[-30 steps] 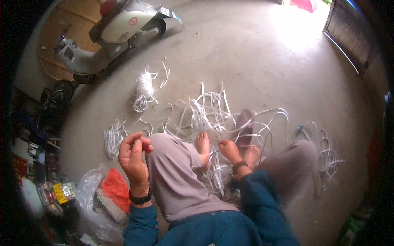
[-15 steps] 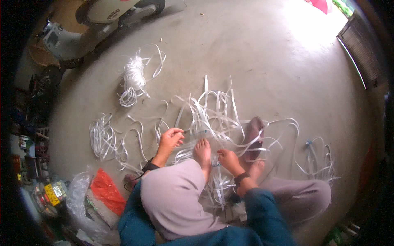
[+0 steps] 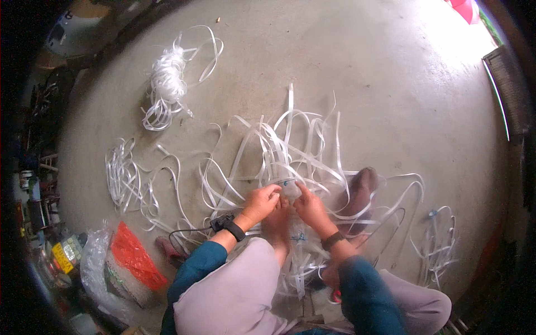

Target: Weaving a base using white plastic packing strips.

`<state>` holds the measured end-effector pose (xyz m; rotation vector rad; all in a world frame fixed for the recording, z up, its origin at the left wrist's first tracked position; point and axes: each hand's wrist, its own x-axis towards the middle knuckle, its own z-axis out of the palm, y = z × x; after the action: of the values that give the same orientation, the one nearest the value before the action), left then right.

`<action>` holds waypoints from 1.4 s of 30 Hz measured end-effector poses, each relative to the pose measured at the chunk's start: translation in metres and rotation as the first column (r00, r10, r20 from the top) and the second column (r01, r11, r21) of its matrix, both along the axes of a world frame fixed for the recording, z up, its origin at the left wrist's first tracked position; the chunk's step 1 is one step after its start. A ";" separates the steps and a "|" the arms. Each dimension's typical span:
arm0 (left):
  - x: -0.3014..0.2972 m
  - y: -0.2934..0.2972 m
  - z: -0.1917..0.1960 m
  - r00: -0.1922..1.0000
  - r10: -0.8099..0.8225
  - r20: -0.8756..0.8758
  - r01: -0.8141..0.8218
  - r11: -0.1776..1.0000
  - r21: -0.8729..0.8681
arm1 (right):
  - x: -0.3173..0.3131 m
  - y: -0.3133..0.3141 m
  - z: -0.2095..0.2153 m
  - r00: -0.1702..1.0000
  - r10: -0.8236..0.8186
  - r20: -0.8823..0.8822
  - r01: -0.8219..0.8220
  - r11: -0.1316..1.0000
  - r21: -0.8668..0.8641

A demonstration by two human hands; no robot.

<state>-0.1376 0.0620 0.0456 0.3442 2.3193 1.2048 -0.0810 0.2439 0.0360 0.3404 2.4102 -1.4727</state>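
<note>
Both my hands meet just beyond my bare foot (image 3: 277,220), at the near side of a loose heap of white plastic strapping (image 3: 273,142). My left hand (image 3: 259,204) is closed, thumb and fingers pinching a thin strand of strap. That strand arches across to my right hand (image 3: 311,205), whose fingertips press at its other end. A small blue tie (image 3: 287,183) sits on the strapping between the fingertips. Another blue tie (image 3: 298,238) binds a bundle of white strap between my feet. What lies under the fingers is partly hidden and blurred.
A tangled white strap bundle (image 3: 167,78) lies far left, with a looped coil (image 3: 120,173) nearer. To the right are a dark shoe (image 3: 362,195) and a blue-tied coil (image 3: 438,240). Red plastic (image 3: 133,257) and clear plastic (image 3: 95,273) lie at the lower left.
My hands have come together: the left moved right and nearer, the right moved up and away from the tied bundle between my feet. The view has shifted, too.
</note>
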 end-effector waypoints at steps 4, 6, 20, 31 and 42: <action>0.000 0.002 -0.012 0.999 0.041 -0.027 -0.041 0.999 0.012 | -0.018 0.005 -0.009 0.994 -0.085 -0.065 0.088 0.995 0.045; -0.002 0.005 -0.011 0.963 0.190 0.192 -0.211 0.973 0.094 | -0.024 0.005 -0.013 0.994 -0.098 -0.052 0.097 0.995 -0.028; -0.011 0.028 -0.013 0.976 0.217 -0.001 -0.217 0.975 -0.040 | -0.025 -0.007 -0.014 0.986 -0.141 -0.084 0.145 0.988 0.045; -0.021 0.021 -0.024 0.968 0.191 0.160 -0.182 0.981 -0.073 | -0.028 -0.014 -0.008 0.998 -0.056 -0.003 0.056 0.986 0.155; -0.022 0.022 -0.010 0.829 0.196 0.524 -0.316 0.937 0.150 | -0.023 -0.025 -0.032 0.960 -0.273 0.066 0.279 0.953 -0.121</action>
<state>-0.1592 0.0840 0.0353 -0.2060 1.8083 1.4915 -0.1043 0.2193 0.0035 0.6987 2.2858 -1.7052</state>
